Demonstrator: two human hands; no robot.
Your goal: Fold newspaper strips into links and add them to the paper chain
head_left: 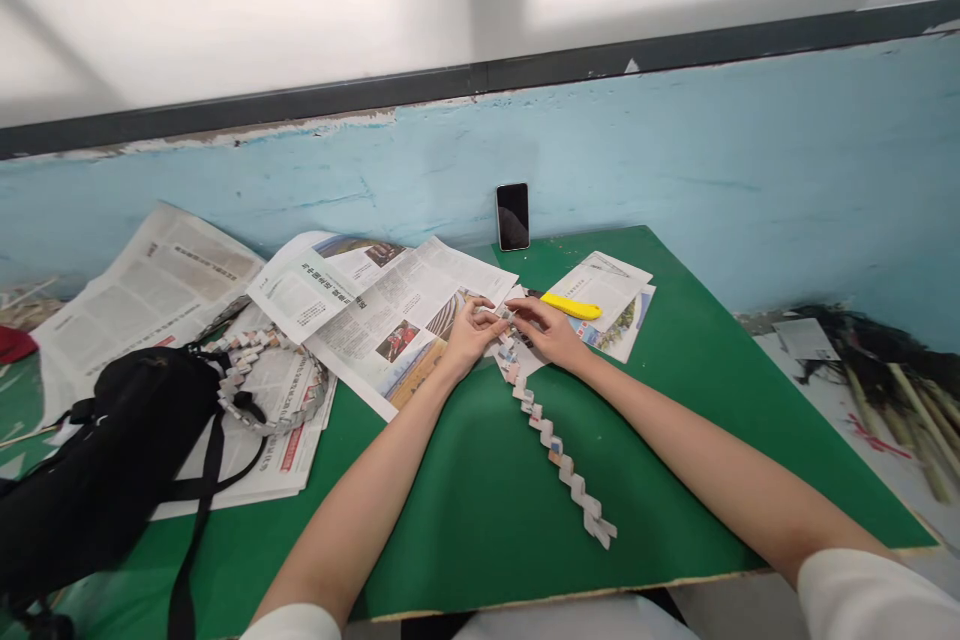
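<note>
Passable over green bench (645,520) between zigzag folded-paper chain (556,448) and bare right forearm (705,455); blocked at far left by black fabric bag (135,440).

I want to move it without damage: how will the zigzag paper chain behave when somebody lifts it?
The zigzag paper chain will probably bend between its many small folded links. Being folded paper, it looks light for its length.

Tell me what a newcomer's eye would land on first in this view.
Probably the zigzag chain of folded paper, slanting across the green tabletop toward the near edge, its far end between the fingers of the left hand and right hand. Next, the bright yellow cutter just beyond the right hand, and the dark-screened smartphone upright against the blue wall.
</note>
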